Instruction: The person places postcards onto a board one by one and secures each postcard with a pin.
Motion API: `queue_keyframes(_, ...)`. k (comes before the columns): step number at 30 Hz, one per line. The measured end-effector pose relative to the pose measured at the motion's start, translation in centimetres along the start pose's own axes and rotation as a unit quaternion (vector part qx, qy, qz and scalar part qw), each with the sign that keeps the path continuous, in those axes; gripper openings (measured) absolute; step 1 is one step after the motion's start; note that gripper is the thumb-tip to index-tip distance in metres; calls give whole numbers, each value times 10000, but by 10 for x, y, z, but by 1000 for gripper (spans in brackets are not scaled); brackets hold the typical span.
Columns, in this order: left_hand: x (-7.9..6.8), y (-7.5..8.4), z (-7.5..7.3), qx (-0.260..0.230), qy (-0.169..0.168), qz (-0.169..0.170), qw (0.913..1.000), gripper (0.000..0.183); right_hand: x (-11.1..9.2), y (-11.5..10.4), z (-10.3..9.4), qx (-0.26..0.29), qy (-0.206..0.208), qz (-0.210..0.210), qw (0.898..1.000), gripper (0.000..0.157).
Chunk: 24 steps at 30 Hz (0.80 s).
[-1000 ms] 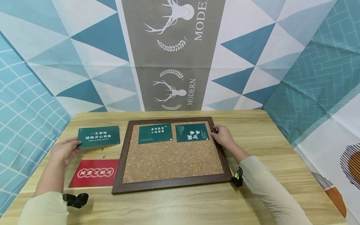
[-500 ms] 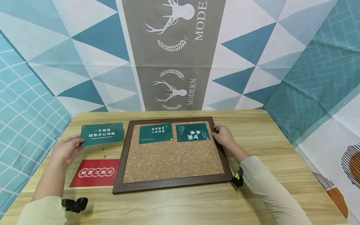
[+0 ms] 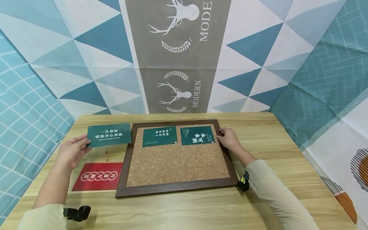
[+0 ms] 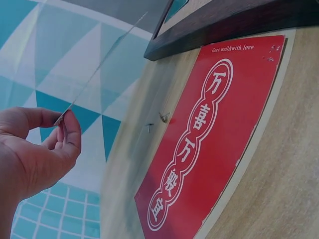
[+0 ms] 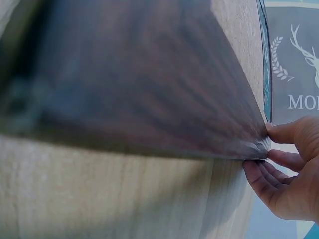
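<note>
In the head view my left hand (image 3: 72,150) pinches a green card (image 3: 112,132) with white lettering by its left end, thumb on top. The card is held above the table, and its right end overlaps the left border of a framed cork board (image 3: 178,164). The left wrist view shows that card (image 4: 94,72) nearly edge-on from the fingertips. My right hand (image 3: 229,140) grips the board's right border near the top; in the right wrist view the thumb and fingers hold the brown frame (image 5: 149,89). Two green cards (image 3: 158,140) lie side by side on the board's upper part.
A red card (image 3: 97,177) with white lettering lies on the wooden table (image 3: 178,210), left of the board. Two small pins (image 4: 149,127) rest beside it. A patterned cloth (image 3: 178,57) hangs behind the table.
My left hand has carried the green card to the right and slightly up, so its end now overlaps the board's left border. My right hand has stayed on the frame.
</note>
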<state>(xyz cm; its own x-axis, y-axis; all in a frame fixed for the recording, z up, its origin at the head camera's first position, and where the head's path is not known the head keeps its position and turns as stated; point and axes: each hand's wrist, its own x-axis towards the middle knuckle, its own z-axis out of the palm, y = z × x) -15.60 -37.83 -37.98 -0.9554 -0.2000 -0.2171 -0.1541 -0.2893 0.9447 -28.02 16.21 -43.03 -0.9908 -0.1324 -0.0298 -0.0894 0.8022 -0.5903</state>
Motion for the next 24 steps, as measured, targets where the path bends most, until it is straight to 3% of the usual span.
queue_keyframes(24,-12,-7,36,523,-623,-103,9966,25,1,0,0,64,-27,47,10000,44)
